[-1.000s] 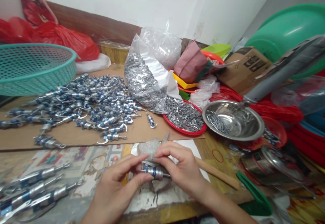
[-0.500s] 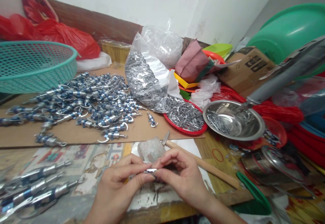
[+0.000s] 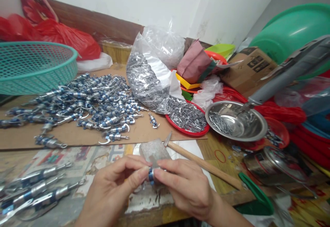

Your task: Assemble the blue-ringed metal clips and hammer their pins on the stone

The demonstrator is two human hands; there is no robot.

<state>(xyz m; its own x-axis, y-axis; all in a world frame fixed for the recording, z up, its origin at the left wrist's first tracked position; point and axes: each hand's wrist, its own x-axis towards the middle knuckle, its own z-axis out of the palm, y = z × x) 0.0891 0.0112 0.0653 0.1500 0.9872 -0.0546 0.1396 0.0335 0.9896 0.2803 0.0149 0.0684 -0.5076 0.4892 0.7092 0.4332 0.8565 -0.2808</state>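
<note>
Between the fingertips of both hands is a small metal fitting with a blue band (image 3: 151, 174); the fingers hide most of it. My left hand (image 3: 117, 182) pinches its left side with thumb and forefinger. From the right, my right hand (image 3: 184, 182) grips the same piece, its fingers curled over it. Just beyond the fingertips lies a grey block (image 3: 154, 151). The hammer (image 3: 203, 163) rests to the right of the block, its wooden handle slanting toward the lower right.
A heap of similar silver-and-blue fittings (image 3: 90, 103) covers the cardboard at left, with several more at lower left. Small metal parts fill a red tray (image 3: 208, 129) and a plastic bag (image 3: 146, 79). A steel bowl (image 3: 249, 134) holds pins; a teal basket (image 3: 38, 82) stands left.
The fitting has turned so its blue band shows. My right hand has rolled over, fingers now on top, and my left hand has shifted slightly left.
</note>
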